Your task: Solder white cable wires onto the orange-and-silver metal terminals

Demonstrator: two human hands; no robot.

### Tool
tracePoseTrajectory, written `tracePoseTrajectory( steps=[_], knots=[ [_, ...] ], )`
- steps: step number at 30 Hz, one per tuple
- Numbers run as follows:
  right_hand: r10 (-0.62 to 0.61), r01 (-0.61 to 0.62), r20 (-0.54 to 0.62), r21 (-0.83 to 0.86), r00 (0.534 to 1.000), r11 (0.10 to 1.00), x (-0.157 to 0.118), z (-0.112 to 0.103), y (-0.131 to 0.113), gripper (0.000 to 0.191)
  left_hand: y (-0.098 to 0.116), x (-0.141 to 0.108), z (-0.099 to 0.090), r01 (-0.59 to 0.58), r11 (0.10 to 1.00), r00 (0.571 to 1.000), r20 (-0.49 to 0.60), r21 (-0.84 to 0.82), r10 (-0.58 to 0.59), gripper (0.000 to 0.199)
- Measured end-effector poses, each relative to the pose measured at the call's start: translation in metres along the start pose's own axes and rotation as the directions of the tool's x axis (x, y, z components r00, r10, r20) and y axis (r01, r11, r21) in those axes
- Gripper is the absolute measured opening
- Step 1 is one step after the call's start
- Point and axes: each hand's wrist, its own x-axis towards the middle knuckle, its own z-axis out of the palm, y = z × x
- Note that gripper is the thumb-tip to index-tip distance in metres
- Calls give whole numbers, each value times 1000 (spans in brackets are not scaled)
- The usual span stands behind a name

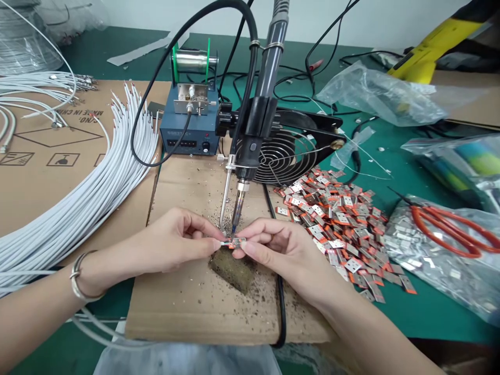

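My left hand (175,239) and my right hand (273,245) meet at the middle of a wooden board (195,302). Together they pinch a small metal connector piece with an orange part (233,242), each from one side. The piece sits right under the tip of a fixed soldering iron (239,203), beside a thin metal solder feed tube (224,200). Just below the piece lies a dark cleaning sponge (232,268). A bracelet circles my left wrist.
A pile of several orange-and-silver connector pieces (336,219) lies right of the board. A bundle of white cables (86,198) curves at the left. Behind stand a blue solder feeder (189,130) and a black fan (289,151). Red scissors (449,229) rest on a plastic bag.
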Motion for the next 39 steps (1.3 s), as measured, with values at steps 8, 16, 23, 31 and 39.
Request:
tracePoseTrajectory(
  steps=[8, 16, 23, 31, 39],
  knots=[
    [-20, 20, -12, -8, 1000, 1000, 2, 0, 1, 12, -3, 2, 0, -12, 1000, 1000, -19, 17, 12, 16],
    [-34, 32, -28, -73, 999, 997, 2, 1, 3, 14, -6, 5, 0, -20, 996, 999, -33, 83, 23, 20],
    [-22, 20, -29, -76, 999, 997, 1, 1, 1, 14, -7, 4, 2, -29, 996, 998, -55, 81, 33, 20],
    [-45, 45, 12, -58, 999, 997, 0, 0, 1, 9, -6, -1, 2, -8, 998, 1000, -26, 63, 9, 23],
    [-60, 61, 17, -45, 998, 997, -1, 0, 2, 10, -7, 0, 2, -18, 999, 1000, -19, 42, 19, 23]
  ],
)
